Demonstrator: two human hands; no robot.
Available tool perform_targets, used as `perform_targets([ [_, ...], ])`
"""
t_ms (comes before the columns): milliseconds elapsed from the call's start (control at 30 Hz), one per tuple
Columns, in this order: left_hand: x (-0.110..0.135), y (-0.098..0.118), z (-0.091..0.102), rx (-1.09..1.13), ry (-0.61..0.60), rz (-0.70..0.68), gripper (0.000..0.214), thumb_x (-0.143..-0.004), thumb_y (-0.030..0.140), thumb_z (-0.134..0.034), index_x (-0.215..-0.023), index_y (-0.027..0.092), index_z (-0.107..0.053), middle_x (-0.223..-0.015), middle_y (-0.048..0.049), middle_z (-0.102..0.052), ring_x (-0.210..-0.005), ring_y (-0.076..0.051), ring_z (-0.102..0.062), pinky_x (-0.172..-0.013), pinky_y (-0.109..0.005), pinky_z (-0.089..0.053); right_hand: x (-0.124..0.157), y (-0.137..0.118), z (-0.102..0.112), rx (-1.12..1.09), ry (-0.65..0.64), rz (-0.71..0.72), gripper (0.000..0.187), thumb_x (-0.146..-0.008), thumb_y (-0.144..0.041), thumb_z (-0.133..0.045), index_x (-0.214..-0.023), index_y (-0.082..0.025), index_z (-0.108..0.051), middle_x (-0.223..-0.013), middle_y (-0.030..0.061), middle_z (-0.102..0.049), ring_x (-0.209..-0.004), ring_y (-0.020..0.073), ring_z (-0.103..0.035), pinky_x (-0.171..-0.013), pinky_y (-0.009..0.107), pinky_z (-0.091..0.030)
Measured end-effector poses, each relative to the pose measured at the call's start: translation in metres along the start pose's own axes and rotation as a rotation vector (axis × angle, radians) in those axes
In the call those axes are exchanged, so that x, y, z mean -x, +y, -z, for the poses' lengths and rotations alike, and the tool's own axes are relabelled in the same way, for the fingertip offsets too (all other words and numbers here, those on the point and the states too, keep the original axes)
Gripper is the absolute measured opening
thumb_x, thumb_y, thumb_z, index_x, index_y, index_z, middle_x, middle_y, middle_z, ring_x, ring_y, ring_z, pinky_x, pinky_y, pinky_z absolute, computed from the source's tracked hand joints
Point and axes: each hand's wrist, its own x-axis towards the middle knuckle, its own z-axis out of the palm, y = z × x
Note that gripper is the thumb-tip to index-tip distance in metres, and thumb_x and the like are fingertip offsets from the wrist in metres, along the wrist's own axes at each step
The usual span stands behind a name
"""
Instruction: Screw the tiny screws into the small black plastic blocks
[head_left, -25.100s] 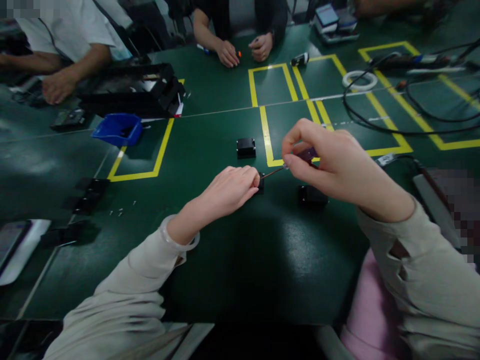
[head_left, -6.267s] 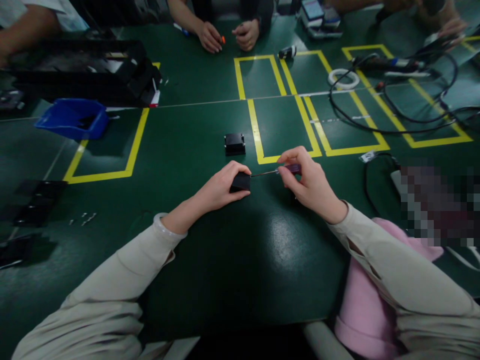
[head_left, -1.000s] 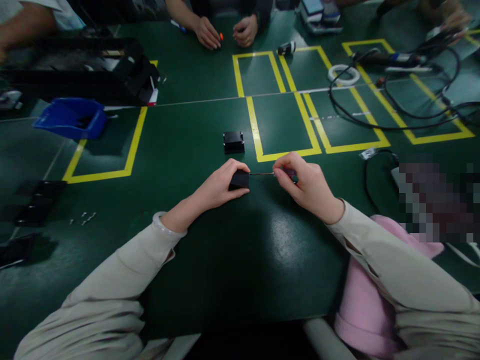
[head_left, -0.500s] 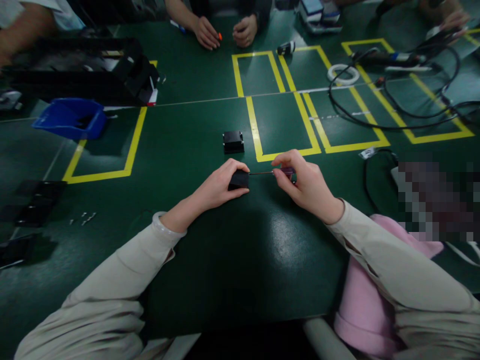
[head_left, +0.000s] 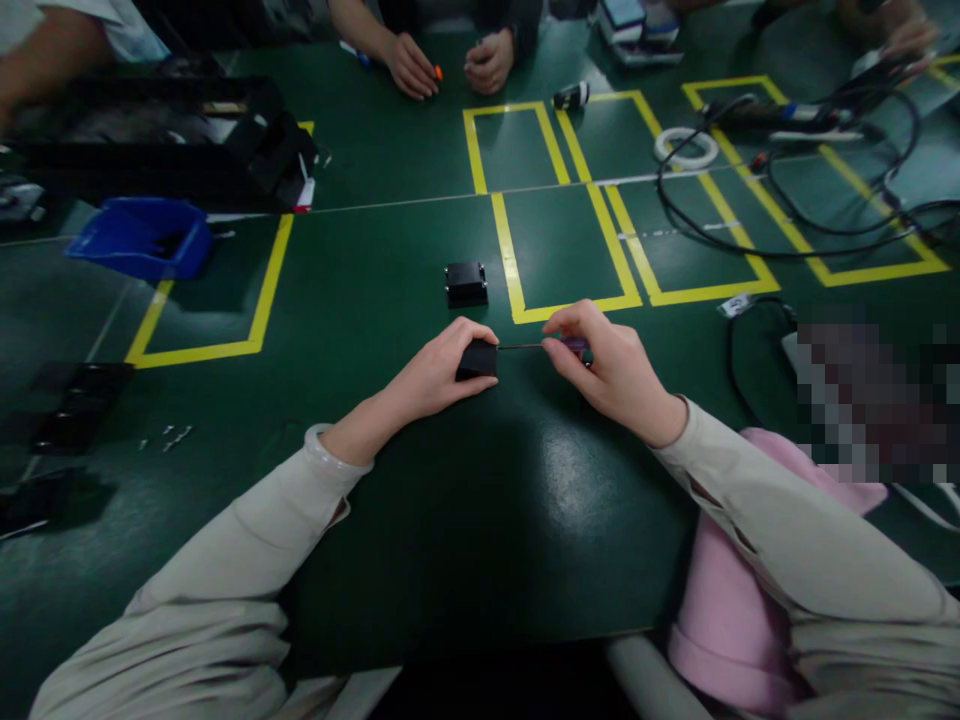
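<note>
My left hand (head_left: 442, 368) is closed on a small black box (head_left: 478, 361), thumb on the near edge and fingers on the far one. In my right hand (head_left: 600, 355) is a screwdriver (head_left: 521, 346) with a dark purplish handle, mostly hidden by the fingers. Its thin metal shaft lies almost level and points left, the tip meeting the box's right side. Just beyond my hands sits a second black box (head_left: 466, 283) with small shiny screws at its sides.
Several loose screws (head_left: 177, 437) and dark flat parts (head_left: 75, 405) lie at left. A blue bin (head_left: 146, 238) stands beside a long black housing (head_left: 150, 150). Black cable (head_left: 772, 252) and a white ring (head_left: 686, 148) lie at right. A co-worker's hands (head_left: 415, 68) rest across the table.
Hardly anything differs. The fingers of my right hand have shifted very slightly on the screwdriver handle; the box stays in place in my left hand.
</note>
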Motion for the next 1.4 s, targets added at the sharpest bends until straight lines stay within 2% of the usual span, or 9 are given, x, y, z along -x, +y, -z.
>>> perform_targets([
  [133, 0.0002, -0.0002, -0.0001, -0.005, 0.007, -0.014, 0.037, -0.090, 0.030, -0.070, -0.121, 0.020, -0.050, -0.121, -0.0081, -0.059, -0.112, -0.024, -0.060, -0.098, -0.039, -0.050, -0.0003, -0.0001, -0.0004, 0.003, -0.016, -0.005, 0.011, -0.099, -0.030, -0.054, -0.095, -0.020, -0.059, -0.077, -0.0001, -0.065, -0.063, 0.0121, -0.062, -0.061, 0.024, -0.042],
  [333, 0.0007, -0.0006, -0.0001, -0.004, 0.006, -0.014, 0.037, -0.091, 0.030, -0.070, -0.121, 0.020, -0.050, -0.121, -0.0081, -0.059, -0.112, -0.024, -0.060, -0.097, -0.039, -0.050, 0.0006, 0.0008, -0.0008, -0.024, 0.007, 0.005, 0.011, -0.096, -0.025, -0.055, -0.106, -0.020, -0.058, -0.090, 0.0025, -0.069, -0.072, 0.0135, -0.066, -0.066, 0.025, -0.047],
  [533, 0.0009, -0.0012, -0.0004, -0.012, 0.000, -0.001, 0.038, -0.091, 0.032, -0.070, -0.122, 0.021, -0.050, -0.122, -0.0082, -0.059, -0.111, -0.025, -0.061, -0.096, -0.040, -0.050, 0.0002, 0.0002, -0.0007, -0.001, -0.013, -0.020, 0.012, -0.099, -0.032, -0.054, -0.097, -0.021, -0.059, -0.080, 0.0008, -0.067, -0.065, 0.0128, -0.063, -0.062, 0.025, -0.043],
  [733, 0.0010, -0.0011, 0.0001, -0.008, 0.009, -0.022, 0.038, -0.091, 0.030, -0.070, -0.121, 0.021, -0.050, -0.121, -0.0077, -0.059, -0.111, -0.024, -0.060, -0.096, -0.038, -0.050, 0.0000, 0.0006, -0.0015, -0.040, 0.030, -0.007, 0.011, -0.096, -0.025, -0.055, -0.105, -0.021, -0.057, -0.086, 0.0012, -0.065, -0.071, 0.0132, -0.064, -0.065, 0.025, -0.046],
  [933, 0.0007, -0.0004, 0.0003, -0.005, 0.009, -0.009, 0.038, -0.090, 0.029, -0.071, -0.121, 0.021, -0.051, -0.121, -0.0078, -0.059, -0.112, -0.024, -0.061, -0.098, -0.039, -0.050, -0.0007, 0.0012, -0.0014, -0.068, -0.007, -0.055, 0.013, -0.099, -0.034, -0.053, -0.098, -0.022, -0.057, -0.083, 0.0013, -0.065, -0.071, 0.0136, -0.064, -0.064, 0.025, -0.045],
  [1033, 0.0007, -0.0009, -0.0001, -0.010, -0.002, 0.013, 0.039, -0.090, 0.032, -0.070, -0.122, 0.021, -0.050, -0.122, -0.0082, -0.059, -0.113, -0.025, -0.061, -0.099, -0.041, -0.050, -0.0001, 0.0014, -0.0023, -0.080, 0.021, -0.056, 0.010, -0.097, -0.030, -0.053, -0.102, -0.022, -0.056, -0.087, 0.0014, -0.064, -0.073, 0.0139, -0.064, -0.065, 0.025, -0.046],
  [1200, 0.0007, -0.0015, -0.0008, -0.005, 0.006, 0.002, 0.038, -0.090, 0.032, -0.070, -0.121, 0.021, -0.051, -0.122, -0.0082, -0.059, -0.112, -0.025, -0.061, -0.098, -0.041, -0.050, 0.0003, 0.0011, -0.0032, -0.071, 0.058, -0.044, 0.015, -0.093, -0.025, -0.056, -0.107, -0.022, -0.054, -0.090, 0.0017, -0.061, -0.075, 0.0141, -0.063, -0.066, 0.026, -0.047],
  [1400, 0.0010, -0.0019, -0.0002, -0.007, 0.012, -0.019, 0.038, -0.090, 0.031, -0.071, -0.121, 0.021, -0.050, -0.121, -0.0077, -0.059, -0.111, -0.024, -0.061, -0.096, -0.039, -0.051, -0.0007, 0.0014, -0.0023, -0.109, 0.020, -0.072, 0.011, -0.098, -0.032, -0.053, -0.101, -0.021, -0.054, -0.085, 0.0010, -0.063, -0.070, 0.0132, -0.064, -0.065, 0.026, -0.047],
])
